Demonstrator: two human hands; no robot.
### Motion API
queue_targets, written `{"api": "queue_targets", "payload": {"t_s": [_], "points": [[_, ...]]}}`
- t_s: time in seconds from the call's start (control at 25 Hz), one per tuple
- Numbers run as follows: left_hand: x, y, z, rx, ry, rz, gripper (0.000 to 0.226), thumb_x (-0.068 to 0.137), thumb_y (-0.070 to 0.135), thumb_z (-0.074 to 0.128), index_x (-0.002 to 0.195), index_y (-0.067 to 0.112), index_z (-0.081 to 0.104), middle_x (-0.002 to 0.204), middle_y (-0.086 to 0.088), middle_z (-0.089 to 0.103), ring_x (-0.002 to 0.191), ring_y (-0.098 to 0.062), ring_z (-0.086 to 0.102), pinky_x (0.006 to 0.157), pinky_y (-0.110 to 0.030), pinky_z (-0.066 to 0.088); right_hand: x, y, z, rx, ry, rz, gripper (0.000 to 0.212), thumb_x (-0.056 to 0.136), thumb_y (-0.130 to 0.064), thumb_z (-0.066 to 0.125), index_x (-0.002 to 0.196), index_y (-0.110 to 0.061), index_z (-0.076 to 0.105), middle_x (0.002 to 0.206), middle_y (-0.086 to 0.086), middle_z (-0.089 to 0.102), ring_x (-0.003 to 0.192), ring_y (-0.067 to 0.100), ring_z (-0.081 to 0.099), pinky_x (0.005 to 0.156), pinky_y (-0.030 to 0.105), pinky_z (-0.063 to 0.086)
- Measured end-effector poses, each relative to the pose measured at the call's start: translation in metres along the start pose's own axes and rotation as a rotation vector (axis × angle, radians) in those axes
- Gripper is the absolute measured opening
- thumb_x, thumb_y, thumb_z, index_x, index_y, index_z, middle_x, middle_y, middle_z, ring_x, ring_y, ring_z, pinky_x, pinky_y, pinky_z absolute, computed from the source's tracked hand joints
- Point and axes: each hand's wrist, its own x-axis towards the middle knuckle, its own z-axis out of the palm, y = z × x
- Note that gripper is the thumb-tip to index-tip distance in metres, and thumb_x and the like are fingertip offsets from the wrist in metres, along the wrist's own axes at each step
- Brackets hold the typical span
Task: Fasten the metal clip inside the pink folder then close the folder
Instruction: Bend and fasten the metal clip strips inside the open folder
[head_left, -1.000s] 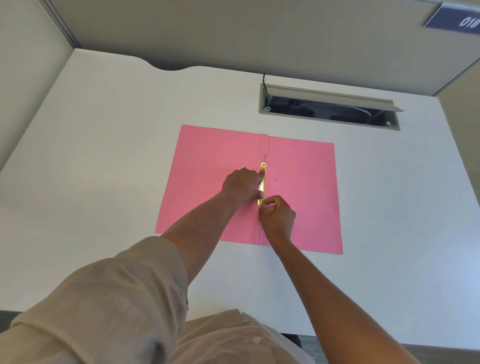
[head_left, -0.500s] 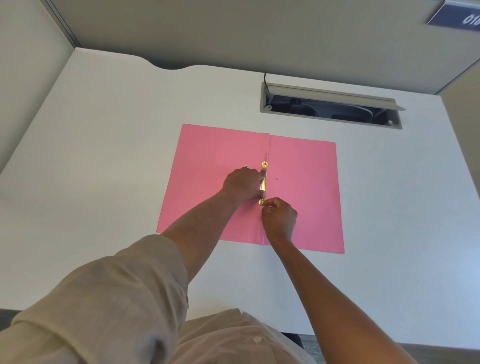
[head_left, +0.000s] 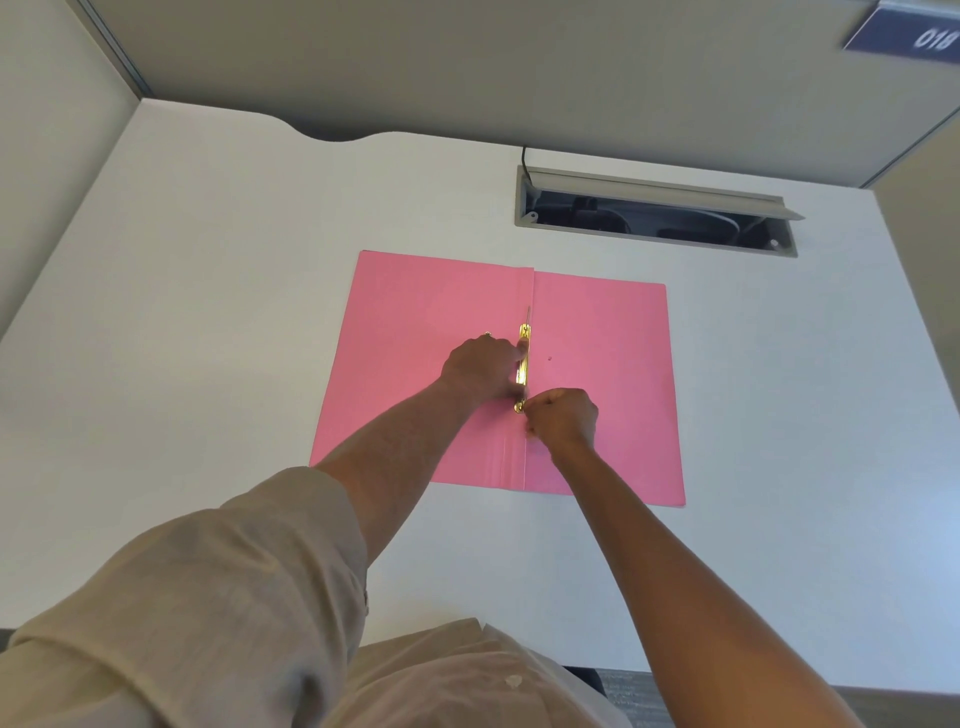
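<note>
A pink folder (head_left: 597, 364) lies open and flat on a white desk (head_left: 208, 312), its gold metal clip (head_left: 523, 358) running along the centre fold. The left hand (head_left: 480, 366) presses fingertips onto the clip's middle, while the right hand (head_left: 563, 418), curled closed, pinches the clip's near end.

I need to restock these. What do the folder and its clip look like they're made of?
Pink folder: seemingly thin matte card, lying flat with a creased spine. Metal clip: shiny gold-coloured metal, perhaps brass-plated, judging by bright glints.
</note>
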Motion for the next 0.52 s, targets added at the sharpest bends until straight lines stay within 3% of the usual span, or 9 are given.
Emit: {"api": "queue_targets", "payload": {"t_s": [0.12,0.32,0.52], "points": [[-0.001,0.001,-0.001,0.015,0.008,0.008,0.072,0.086,0.037,0.064,0.151,0.026,0.036,0.113,-0.008,0.066,0.114,-0.031,0.056,0.087,-0.044,0.055,0.004,-0.008,-0.006,0.043,-0.029,0.143,0.009,0.078,-0.005,0.073,0.07,-0.007,0.07,0.052,0.006,0.063,0.038,0.016,0.058,0.048,0.023,0.052],[-0.003,0.002,-0.001,0.01,0.018,0.005,0.071,0.085,0.037,0.064,0.151,0.025,0.038,0.114,-0.009,0.066,0.113,-0.031,0.057,0.088,-0.045,0.055,0.009,-0.013,-0.006,0.019,-0.083,0.177,0.017,0.072,-0.005,0.08,0.063,-0.005,0.065,0.049,0.007,0.06,0.048,0.023,0.061,0.072,0.042,0.062],[0.0,0.0,0.002,0.04,0.029,0.013,0.07,0.086,0.034,0.061,0.151,0.027,0.035,0.11,-0.007,0.066,0.112,-0.031,0.057,0.085,-0.044,0.055,0.007,-0.017,-0.003,-0.07,-0.071,0.108,0.012,0.079,-0.006,0.068,0.067,-0.008,0.066,0.049,0.004,0.063,0.032,0.012,0.054,0.046,0.019,0.048]]}}
